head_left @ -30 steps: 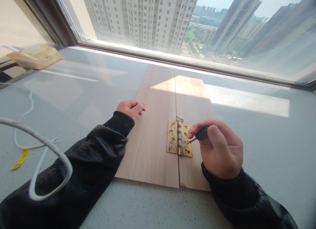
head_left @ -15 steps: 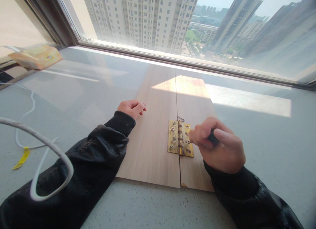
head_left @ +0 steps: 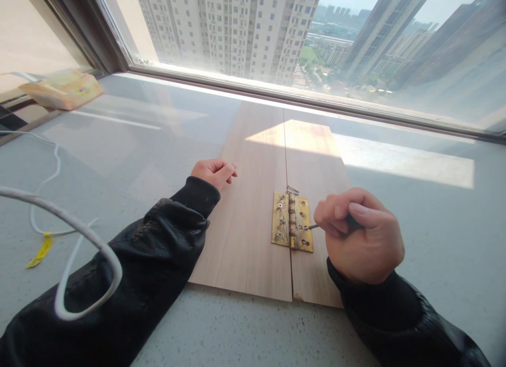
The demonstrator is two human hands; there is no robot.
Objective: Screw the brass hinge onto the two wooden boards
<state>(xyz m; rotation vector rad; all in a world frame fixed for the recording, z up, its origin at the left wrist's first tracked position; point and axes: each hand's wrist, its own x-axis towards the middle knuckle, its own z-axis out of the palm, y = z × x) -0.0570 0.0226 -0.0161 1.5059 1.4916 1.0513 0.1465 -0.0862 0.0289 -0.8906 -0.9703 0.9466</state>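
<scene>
White cable loops before the left sleeve. One hinge spans two boards; the right grip is clamped on one screwdriver, the left grip curled together.

Dark-blotched gold hinge, pale wood-grained boards

"Where does this view look from?"
"From the wearer's head, a single camera, above and behind both forearms."
"Facing which way?"
"Forward and down. The sill fills the lower part; the window frame stands past it, with tower blocks along the top."
"How near?"
"Close: black sleeves enter at the bottom corners, left hand and right hand reach mid-picture, wooden boards around the centre."
"Square on?"
"Not quite; the frame's bottom rail slopes down rightward."
</scene>
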